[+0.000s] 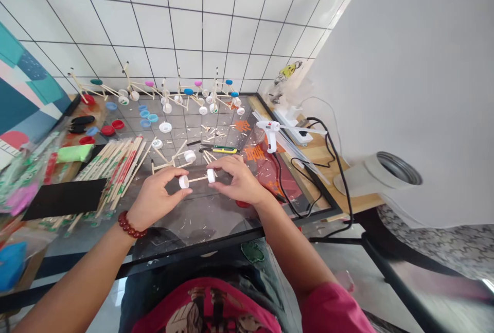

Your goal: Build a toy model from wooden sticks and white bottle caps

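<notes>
**Base:** Where's the piece?

**Me:** Right in front of me, over the glass tabletop (216, 220). I can't tell whether it touches the glass. It's a thin wooden stick (197, 179) with a white bottle cap at each end: the left cap (184, 181) and the right cap (211, 175).

**Base:** Hands?

**Me:** Left hand (158, 198) is mostly closed, its thumb and fingertips pinching the left cap. Right hand (241, 181) is partly curled, with its fingertips over the right cap. Neither is wide open, and the stick's middle is bare between them.

**Base:** How will it handle?

**Me:** My read is very light and stiff, but the stick looks thin enough to snap. The caps look smooth, so they may slip a little. The joints look weakest, so I'd take it by the caps, not mid-stick.

**Base:** What's nearby?

**Me:** A similar stick-and-cap piece (172, 158) lies just beyond my hands. There's a bundle of wooden sticks (116, 178) on the left, a white hot glue gun (270, 135) on the right, and a row of stick frames with coloured caps (154, 93) along the tiled wall.
</notes>
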